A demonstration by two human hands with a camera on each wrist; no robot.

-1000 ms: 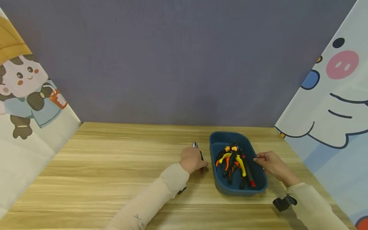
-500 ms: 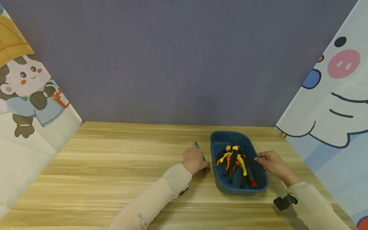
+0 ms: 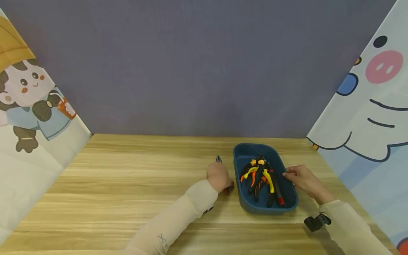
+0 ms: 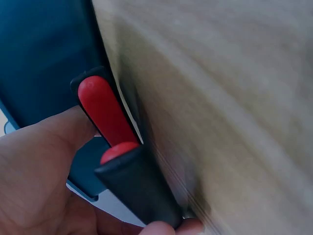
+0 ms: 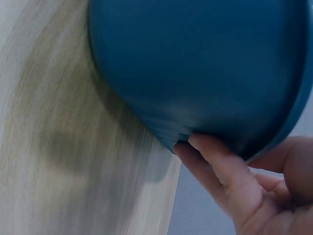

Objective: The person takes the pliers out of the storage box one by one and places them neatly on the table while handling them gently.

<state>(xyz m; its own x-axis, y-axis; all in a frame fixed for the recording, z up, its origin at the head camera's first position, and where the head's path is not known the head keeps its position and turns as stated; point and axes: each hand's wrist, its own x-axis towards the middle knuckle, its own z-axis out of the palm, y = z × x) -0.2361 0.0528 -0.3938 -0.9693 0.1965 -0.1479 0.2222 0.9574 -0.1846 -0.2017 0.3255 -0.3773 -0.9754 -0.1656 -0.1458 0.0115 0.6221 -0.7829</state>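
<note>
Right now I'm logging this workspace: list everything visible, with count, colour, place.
Bin: one, dark blue, right of centre
Tools: several overlapping, black with yellow, orange, red, in bin
Pliers: one, black and red, left of bin
Tabletop: one, wood-toned, beneath bin
Back panel: one, grey, behind tabletop
Cartoon panels: two, pale, left and right
Sleeves: two, cream, lower edge
Wrist devices: two, black, at sleeves
Hands: two, bare, left gripping pliers, right holding bin

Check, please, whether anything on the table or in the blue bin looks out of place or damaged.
No damage or spill stands out. The tools in the blue bin lie in a jumble, which looks slightly untidy. The red-and-black pliers are outside it, but the left hand grips them.
</note>
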